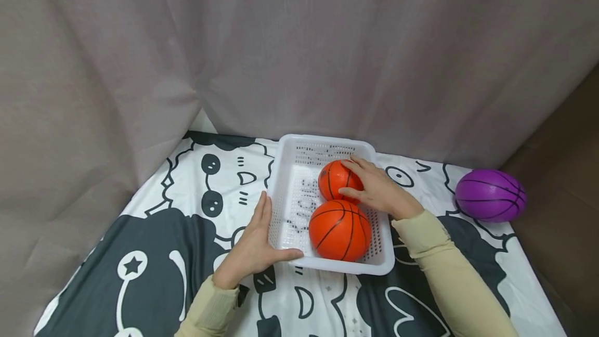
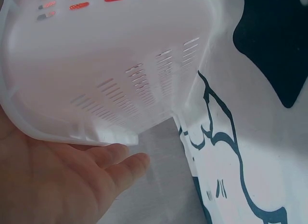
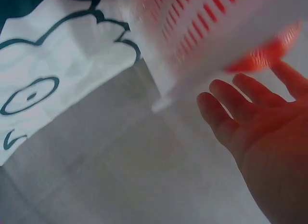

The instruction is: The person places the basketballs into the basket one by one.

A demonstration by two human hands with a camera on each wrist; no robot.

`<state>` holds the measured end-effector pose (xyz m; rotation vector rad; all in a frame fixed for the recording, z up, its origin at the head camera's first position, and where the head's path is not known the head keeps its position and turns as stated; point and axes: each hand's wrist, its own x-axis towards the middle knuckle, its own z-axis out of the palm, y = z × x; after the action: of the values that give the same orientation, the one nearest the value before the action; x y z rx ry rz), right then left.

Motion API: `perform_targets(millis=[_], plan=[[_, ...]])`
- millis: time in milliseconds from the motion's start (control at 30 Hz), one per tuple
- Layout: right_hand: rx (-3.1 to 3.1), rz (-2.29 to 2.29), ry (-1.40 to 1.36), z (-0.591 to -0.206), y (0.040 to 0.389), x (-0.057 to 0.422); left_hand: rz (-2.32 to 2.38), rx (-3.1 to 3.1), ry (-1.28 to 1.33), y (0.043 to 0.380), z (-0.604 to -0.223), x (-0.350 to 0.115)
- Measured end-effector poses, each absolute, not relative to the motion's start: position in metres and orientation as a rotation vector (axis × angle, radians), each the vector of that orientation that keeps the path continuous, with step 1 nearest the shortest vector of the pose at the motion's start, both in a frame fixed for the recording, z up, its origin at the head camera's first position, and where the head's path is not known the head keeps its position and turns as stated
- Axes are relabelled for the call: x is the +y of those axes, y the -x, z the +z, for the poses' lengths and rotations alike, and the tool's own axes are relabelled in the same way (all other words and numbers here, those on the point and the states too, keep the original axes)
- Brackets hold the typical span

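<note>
A white perforated plastic basket (image 1: 289, 170) stands on a patterned cloth with two orange toy basketballs inside. The nearer orange ball (image 1: 340, 230) looks larger; the farther orange ball (image 1: 329, 183) sits just behind it. My left hand (image 1: 255, 246) rests at the basket's near left corner. Its fingers lie straight along the left side and its thumb spreads over the near rim; in the left wrist view the fingers touch the basket's rim (image 2: 82, 138). My right hand (image 1: 376, 186) reaches over the right rim, fingers and thumb spread at the farther orange ball, whose edge (image 3: 260, 55) shows blurred in the right wrist view.
A purple toy basketball (image 1: 490, 195) lies on the cloth (image 1: 196, 274) at the far right. Grey curtains (image 1: 299, 56) hang behind and on the left, and a brown surface (image 1: 561, 186) borders the right side.
</note>
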<state>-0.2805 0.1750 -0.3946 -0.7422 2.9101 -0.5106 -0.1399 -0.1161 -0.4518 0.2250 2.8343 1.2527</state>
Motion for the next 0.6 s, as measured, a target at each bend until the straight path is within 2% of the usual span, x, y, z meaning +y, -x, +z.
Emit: perform_targets(millis=[167, 367, 467, 600], plan=[[3.000, -0.563, 0.661, -0.379, 0.266, 0.205, 1.239, 2.846, -0.228, 0.139, -0.452, -0.116], [3.285, -0.677, 0.588, -0.368, 0.244, 0.265, 1.247, 2.846, -0.230, 0.139, -0.452, -0.114], [3.435, -0.673, 0.392, -0.366, 0.237, 0.299, 1.249, 2.844, -0.224, 0.139, -0.452, -0.115], [3.455, -0.660, -0.034, -0.364, 0.228, 0.343, 1.262, 2.834, -0.219, 0.140, -0.453, -0.116]])
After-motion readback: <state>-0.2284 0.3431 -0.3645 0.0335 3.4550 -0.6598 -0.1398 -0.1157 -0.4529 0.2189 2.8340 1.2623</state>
